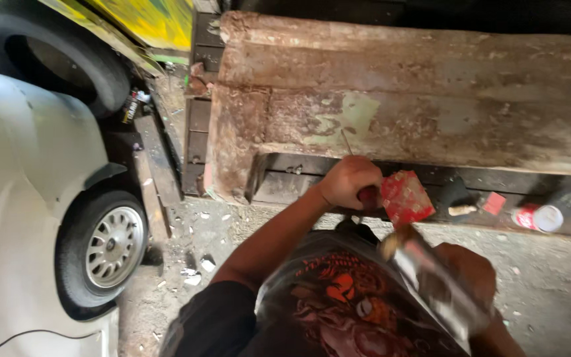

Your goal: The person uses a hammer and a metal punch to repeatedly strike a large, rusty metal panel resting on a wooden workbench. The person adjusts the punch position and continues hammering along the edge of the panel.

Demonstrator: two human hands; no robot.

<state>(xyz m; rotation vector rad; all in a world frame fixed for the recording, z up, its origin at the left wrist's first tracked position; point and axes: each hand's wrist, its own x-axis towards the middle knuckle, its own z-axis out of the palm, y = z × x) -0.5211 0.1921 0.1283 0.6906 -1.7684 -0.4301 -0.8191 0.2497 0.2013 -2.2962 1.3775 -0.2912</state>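
Observation:
My left hand [348, 182] grips the dark red handle of a putty knife [406, 197]. Its wide blade is smeared red and sits just under the lower edge of a big rusty metal beam [404, 99] with a patch of pale green paint. My right hand [467, 277] is lower and closer to me, blurred. It holds a shiny flat metal scraper [424, 268] whose brownish tip points up toward the red blade. My printed black shirt fills the bottom of the view.
A white car [14, 198] with a spoked wheel [110, 248] stands close on the left, and a black tyre [67, 59] behind it. Wooden planks [160, 158] lie beside the beam. A red-labelled can [538, 217] and a small red piece [494, 202] lie on the dirty ground at right.

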